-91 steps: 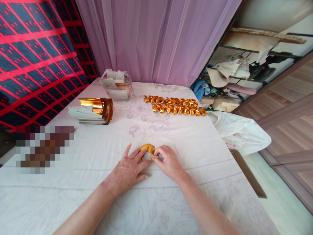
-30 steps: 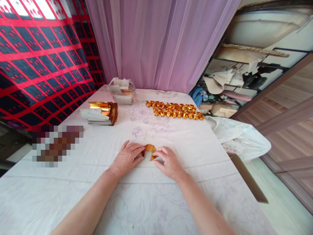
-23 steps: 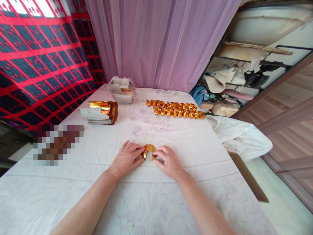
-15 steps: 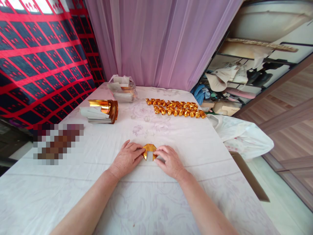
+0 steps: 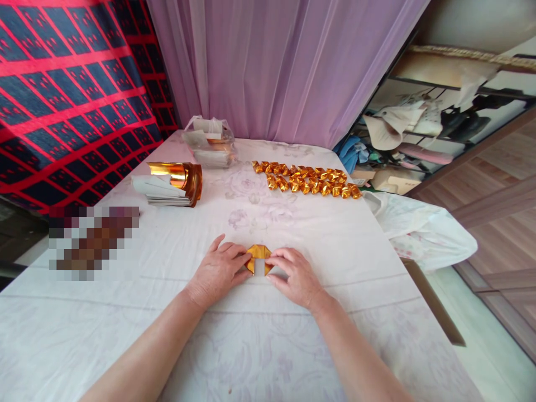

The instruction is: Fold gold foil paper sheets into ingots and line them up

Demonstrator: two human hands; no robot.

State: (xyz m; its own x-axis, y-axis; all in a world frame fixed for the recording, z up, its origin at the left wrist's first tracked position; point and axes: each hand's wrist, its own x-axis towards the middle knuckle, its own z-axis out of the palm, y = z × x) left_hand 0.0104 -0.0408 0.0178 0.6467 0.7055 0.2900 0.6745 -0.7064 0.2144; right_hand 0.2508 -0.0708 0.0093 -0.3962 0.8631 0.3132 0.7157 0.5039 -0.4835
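A sheet of gold foil paper [image 5: 259,251], partly folded, lies on the pale floral tablecloth [image 5: 259,335]. Its top edge has slanted corners, and two flaps point down with a pale gap between them. My left hand [image 5: 218,272] pinches the left flap between thumb and fingers. At the opposite flap, my right hand [image 5: 294,275] has its fingertips and thumb closed on the edge. Both forearms rest low over the cloth. Two rows of small folded gold foil pieces [image 5: 307,177] sit farther back on the right.
A stack of gold foil sheets [image 5: 194,184] with pale backs stands at the back left. Behind it is a clear plastic bag [image 5: 211,145] of more sheets. A blurred patch [image 5: 94,240] covers something at the left edge. A white plastic bag [image 5: 431,229] hangs off the right side.
The camera view has shifted slightly. Both hands stay on the foil paper, whose flaps now spread a little more evenly.
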